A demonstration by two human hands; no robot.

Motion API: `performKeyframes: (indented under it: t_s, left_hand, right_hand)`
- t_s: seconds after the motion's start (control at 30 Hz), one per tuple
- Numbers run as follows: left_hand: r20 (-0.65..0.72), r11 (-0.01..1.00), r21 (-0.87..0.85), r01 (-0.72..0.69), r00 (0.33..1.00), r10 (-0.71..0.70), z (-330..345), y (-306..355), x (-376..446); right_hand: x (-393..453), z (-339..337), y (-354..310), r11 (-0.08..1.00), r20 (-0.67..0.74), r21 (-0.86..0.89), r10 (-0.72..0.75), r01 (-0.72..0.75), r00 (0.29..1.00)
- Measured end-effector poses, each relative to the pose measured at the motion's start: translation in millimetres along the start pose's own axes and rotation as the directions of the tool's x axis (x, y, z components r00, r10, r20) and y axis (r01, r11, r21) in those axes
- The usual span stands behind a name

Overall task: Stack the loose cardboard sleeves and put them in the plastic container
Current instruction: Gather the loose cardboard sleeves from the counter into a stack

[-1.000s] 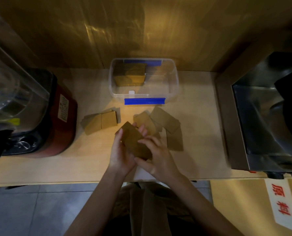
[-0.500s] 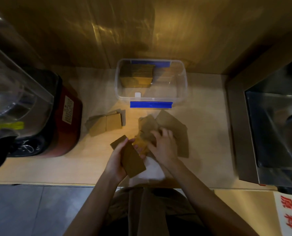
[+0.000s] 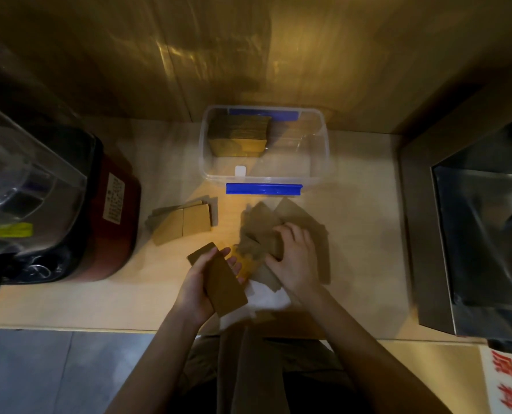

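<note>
My left hand point(image 3: 199, 282) grips a small stack of brown cardboard sleeves point(image 3: 223, 283) near the counter's front edge. My right hand point(image 3: 296, 258) rests palm down on a loose pile of sleeves point(image 3: 262, 225) just in front of the container, fingers curled over one sleeve. Another small group of sleeves point(image 3: 184, 222) lies on the counter to the left. The clear plastic container point(image 3: 317, 162) with blue clips stands at the back, with a stack of sleeves point(image 3: 239, 135) in its left half.
A red and black blender point(image 3: 99, 216) with a clear jar stands at the left. A steel sink point(image 3: 472, 234) sits at the right. A wooden wall rises behind the container. A white paper point(image 3: 266, 297) lies under my hands.
My right hand left the held stack and reached forward onto the loose pile. My left hand kept the stack and drew it slightly toward the front edge.
</note>
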State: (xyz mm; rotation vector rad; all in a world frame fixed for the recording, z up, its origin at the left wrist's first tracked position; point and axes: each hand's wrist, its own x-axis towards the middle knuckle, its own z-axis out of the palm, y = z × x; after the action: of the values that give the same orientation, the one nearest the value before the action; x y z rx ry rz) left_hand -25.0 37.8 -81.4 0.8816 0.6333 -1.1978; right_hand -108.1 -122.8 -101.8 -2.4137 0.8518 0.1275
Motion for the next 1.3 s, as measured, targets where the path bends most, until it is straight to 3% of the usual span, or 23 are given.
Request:
performKeyframes:
  t_s: [0.1,0.27,0.6,0.73,0.97,1.17,1.3]
  left_hand:
    - [0.01,1.0,-0.013,0.004,1.0,-0.004,3,3,1]
    - [0.02,1.0,0.003,0.013,1.0,-0.013,6,4,4]
    - [0.031,1.0,0.003,0.007,1.0,-0.007,6,-1,0]
    - [0.025,1.0,0.014,-0.003,1.0,0.002,8,-3,-4]
    - [0.021,0.999,0.044,-0.013,1.0,0.012,6,-8,-12]
    - [0.037,0.999,0.05,-0.003,0.999,0.001,6,-15,-16]
    - [0.039,0.999,0.046,0.001,0.999,-0.003,2,-20,-20]
  right_hand:
    - [6,-14,20,0.999,-0.055,0.025,0.04,-0.039,0.998]
    - [15,-21,43,0.986,-0.006,-0.003,0.164,-0.164,0.986]
    - [25,-19,47,0.971,0.009,-0.166,0.178,-0.174,0.984]
    - [28,-21,44,0.939,0.004,-0.306,0.164,-0.155,0.987]
    - [25,-26,47,0.964,-0.048,-0.215,0.147,-0.154,0.988]
    - [20,-27,51,0.966,0.074,-0.237,0.127,-0.106,0.989]
    - [24,-28,47,0.969,0.07,-0.22,0.129,-0.111,0.989]
